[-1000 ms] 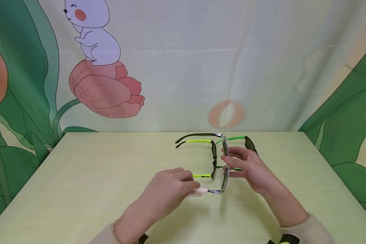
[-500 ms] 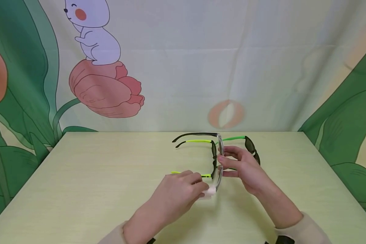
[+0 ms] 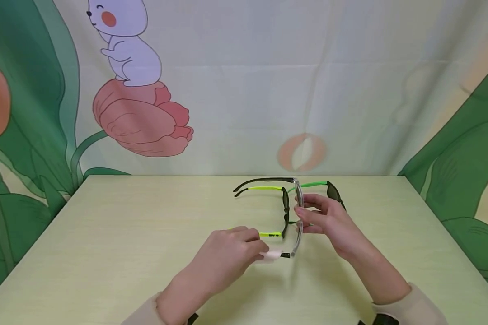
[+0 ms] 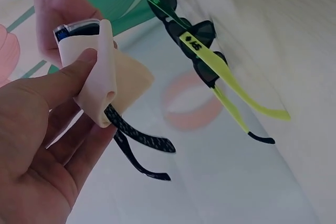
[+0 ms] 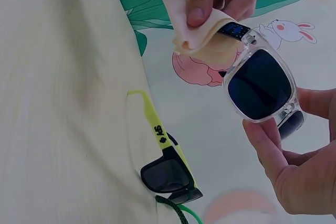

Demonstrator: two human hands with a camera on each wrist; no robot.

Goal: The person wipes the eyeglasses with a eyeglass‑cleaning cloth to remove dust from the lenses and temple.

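Note:
Clear-framed sunglasses (image 5: 260,85) with dark lenses and black temples are held above the table. My right hand (image 3: 335,225) grips them by the front near the bridge, thumb on one side and fingers on the other. My left hand (image 3: 232,250) pinches a folded pale cloth (image 4: 89,72) between thumb and fingers. The cloth is wrapped around the temple nearer me; in the left wrist view its patterned black tip (image 4: 152,139) sticks out beyond the cloth. A short black stretch by the hinge (image 5: 234,30) shows in the right wrist view.
Behind the held pair, yellow-and-black sunglasses (image 3: 285,203) stand on the table (image 3: 146,216) with temples unfolded. Green-templed sunglasses (image 3: 334,193) lie just right of them, partly hidden by my right hand. A printed curtain (image 3: 244,90) hangs behind the table's far edge.
The cloth first slid along the temple toward the hinge as the sunglasses shifted left. Now my left hand has drawn back left, the sunglasses have shifted right, and some temple shows again.

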